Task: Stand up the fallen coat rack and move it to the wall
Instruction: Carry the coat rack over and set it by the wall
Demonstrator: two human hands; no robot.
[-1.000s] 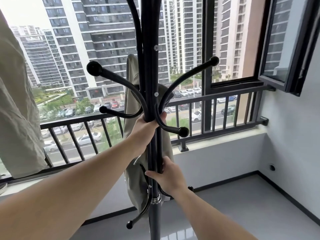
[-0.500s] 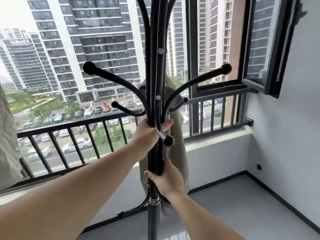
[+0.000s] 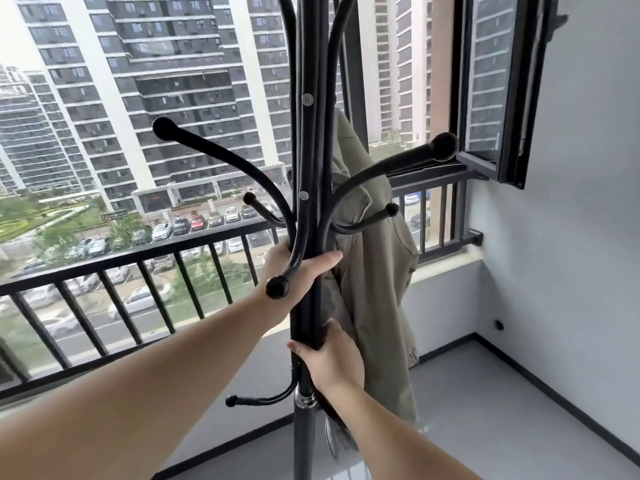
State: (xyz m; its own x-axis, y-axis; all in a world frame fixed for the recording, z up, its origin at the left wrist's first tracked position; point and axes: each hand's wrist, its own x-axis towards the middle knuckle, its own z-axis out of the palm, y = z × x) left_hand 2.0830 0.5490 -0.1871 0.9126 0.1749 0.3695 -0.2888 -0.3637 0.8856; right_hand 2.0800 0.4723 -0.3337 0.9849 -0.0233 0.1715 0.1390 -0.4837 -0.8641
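Note:
The black metal coat rack (image 3: 308, 140) stands upright right in front of me, its curved hooks spreading left and right. An olive green jacket (image 3: 374, 285) hangs on its far right side. My left hand (image 3: 298, 271) grips the pole just under the hooks. Lower down, my right hand (image 3: 332, 358) is wrapped around the same pole above a silver joint. The rack's base is out of view. The light grey wall (image 3: 568, 258) is to the right.
A black balcony railing (image 3: 138, 261) runs across behind the rack, over a low sill. An open window sash (image 3: 498, 84) juts inward at the upper right, close to one hook tip. Grey floor (image 3: 485, 410) stretches to the right corner.
The rack has turned about its pole and shifted right toward the wall, jacket swinging to its right side. The hanging cloth at the left has left view. Both hands keep their grip.

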